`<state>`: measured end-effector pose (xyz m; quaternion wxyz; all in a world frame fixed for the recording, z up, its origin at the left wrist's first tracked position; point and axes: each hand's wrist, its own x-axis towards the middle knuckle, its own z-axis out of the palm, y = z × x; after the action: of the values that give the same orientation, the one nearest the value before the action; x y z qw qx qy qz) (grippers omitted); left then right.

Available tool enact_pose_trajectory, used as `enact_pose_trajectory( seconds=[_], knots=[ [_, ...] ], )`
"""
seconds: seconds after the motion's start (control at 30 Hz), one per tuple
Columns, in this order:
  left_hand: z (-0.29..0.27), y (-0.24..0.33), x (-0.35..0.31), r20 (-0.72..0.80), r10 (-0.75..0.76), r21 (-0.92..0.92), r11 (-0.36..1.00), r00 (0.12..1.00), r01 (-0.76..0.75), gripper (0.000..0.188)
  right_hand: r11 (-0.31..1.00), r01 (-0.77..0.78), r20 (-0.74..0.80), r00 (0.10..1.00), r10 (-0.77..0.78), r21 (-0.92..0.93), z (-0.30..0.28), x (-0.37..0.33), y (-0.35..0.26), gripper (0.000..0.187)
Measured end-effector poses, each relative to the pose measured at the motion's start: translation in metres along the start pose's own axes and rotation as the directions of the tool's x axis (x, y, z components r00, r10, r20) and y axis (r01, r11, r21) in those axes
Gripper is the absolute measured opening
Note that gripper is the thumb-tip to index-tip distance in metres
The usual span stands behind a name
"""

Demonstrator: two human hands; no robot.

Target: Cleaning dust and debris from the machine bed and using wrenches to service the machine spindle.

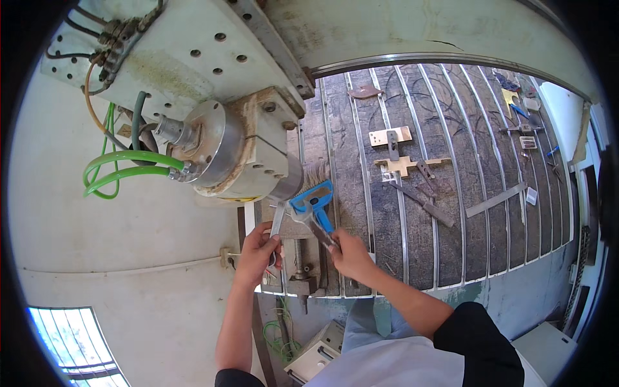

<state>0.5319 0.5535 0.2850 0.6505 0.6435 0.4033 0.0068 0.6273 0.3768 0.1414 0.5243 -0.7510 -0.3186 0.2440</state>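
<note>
My left hand (pixel 260 248) is closed around a flat silver wrench (pixel 278 222), which points up toward the bottom of the machine's spindle (pixel 287 180). In my right hand (pixel 352 259) is a dark-handled wrench (pixel 320 231), gripped near its lower end. Its lighter head reaches left, close below the spindle; whether either tool touches the spindle I cannot tell. Just beyond that tool, a blue brush (pixel 312 198) with pale bristles lies on the slotted bed, its handle partly behind the tool.
A vise with a threaded screw (pixel 299 258) stands at the bed's near left. Brass-coloured plates (pixel 403 166), a dark file-like bar (pixel 438 213) and a metal strip (pixel 495 199) lie to the right. Green hoses (pixel 122 155) loop from the spindle housing (pixel 220 145).
</note>
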Motion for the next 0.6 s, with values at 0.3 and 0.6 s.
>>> enact_pose_trajectory(
  seconds=[0.3, 0.6],
  knots=[
    [0.034, -0.003, -0.008, -0.078, -0.05, -0.091, 0.995, 0.996, 0.043, 0.035, 0.653, -0.528, 0.476, 0.834, 0.278, 0.543, -0.049, 0.025, -0.041, 0.023],
    [0.048, 0.004, -0.01, -0.132, -0.075, -0.065, 0.996, 0.988, 0.067, 0.041, 0.519, -0.524, 0.529, 0.835, 0.154, 0.676, -0.03, 0.047, -0.037, 0.028]
  ],
)
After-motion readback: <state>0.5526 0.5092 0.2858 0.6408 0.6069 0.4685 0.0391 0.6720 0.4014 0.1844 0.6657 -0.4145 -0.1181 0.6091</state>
